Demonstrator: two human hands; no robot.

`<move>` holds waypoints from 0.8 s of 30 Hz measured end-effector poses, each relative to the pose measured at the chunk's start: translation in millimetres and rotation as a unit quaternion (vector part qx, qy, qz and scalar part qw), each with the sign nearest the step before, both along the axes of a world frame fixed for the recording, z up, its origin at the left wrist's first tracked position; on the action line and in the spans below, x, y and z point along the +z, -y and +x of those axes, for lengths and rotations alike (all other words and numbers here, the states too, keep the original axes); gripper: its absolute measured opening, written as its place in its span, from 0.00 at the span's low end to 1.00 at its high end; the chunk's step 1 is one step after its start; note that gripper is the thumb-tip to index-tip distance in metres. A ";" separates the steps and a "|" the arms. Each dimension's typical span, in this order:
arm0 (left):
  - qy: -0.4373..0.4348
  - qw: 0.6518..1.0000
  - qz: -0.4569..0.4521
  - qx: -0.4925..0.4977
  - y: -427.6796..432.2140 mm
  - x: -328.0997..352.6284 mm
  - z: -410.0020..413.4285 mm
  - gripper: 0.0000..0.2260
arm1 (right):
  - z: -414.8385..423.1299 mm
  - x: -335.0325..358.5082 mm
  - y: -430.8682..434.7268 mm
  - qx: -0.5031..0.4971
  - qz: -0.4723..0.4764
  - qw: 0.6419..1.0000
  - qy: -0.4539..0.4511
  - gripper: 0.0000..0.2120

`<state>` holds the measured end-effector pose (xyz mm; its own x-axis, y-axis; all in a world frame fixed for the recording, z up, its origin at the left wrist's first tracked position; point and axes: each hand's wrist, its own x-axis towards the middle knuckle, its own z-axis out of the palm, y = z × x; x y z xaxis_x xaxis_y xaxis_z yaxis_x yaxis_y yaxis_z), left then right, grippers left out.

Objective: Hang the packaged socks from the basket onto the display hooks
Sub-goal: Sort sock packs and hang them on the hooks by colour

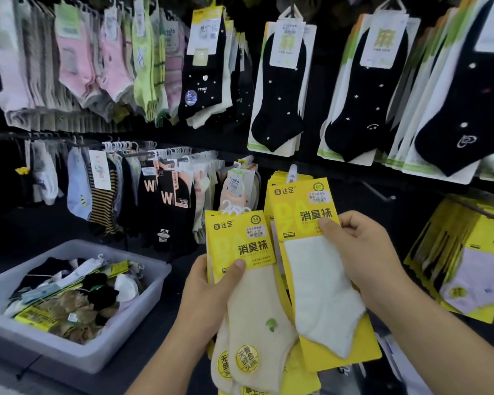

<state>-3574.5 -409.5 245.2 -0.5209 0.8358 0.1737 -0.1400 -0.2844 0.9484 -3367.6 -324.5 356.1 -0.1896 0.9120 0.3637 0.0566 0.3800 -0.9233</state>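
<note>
My left hand [211,292] grips a small stack of yellow-carded sock packs [240,243] with cream socks, white hangers at the top, thumb on the front card. My right hand [360,252] pinches the front pack of white socks [320,275], which hangs with other yellow packs on a display hook [293,171]. The grey basket [143,317] at lower left holds several mixed sock packs. An empty hook [380,192] sticks out just right of the yellow packs.
Black dotted socks [280,92] hang on the row above, pastel socks [92,58] at upper left. Striped and black socks [160,201] fill the lower left rail. More yellow packs [468,260] hang at the right.
</note>
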 end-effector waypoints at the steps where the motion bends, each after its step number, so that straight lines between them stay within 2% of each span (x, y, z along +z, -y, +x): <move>1: -0.003 1.000 0.001 -0.001 0.2 -0.6 -0.3 0.26 | 0.4 -0.7 -0.5 -0.001 -0.003 1.000 0.004 0.11; 6: -0.013 1.000 0.000 -0.005 2.3 -3.0 -1.1 0.30 | 1.4 -5.3 -9.1 -0.009 -0.011 1.000 0.019 0.11; 12: -0.022 1.000 -0.009 0.001 4.7 -2.8 -7.9 0.28 | 2.8 -17.1 -26.7 -0.016 0.019 0.998 0.055 0.10; 17: -0.007 1.000 -0.002 -0.015 10.4 -1.2 -12.3 0.28 | -7.9 -27.0 -45.4 -0.040 0.007 0.996 0.075 0.11; 21: 0.005 1.000 0.005 -0.028 11.3 2.3 -7.4 0.20 | -28.1 -32.5 -55.2 -0.047 -0.020 0.998 0.046 0.15; 24: 0.012 0.999 0.013 -0.027 10.0 4.4 -3.6 0.26 | -38.5 -34.2 -60.8 -0.065 -0.047 0.996 0.042 0.16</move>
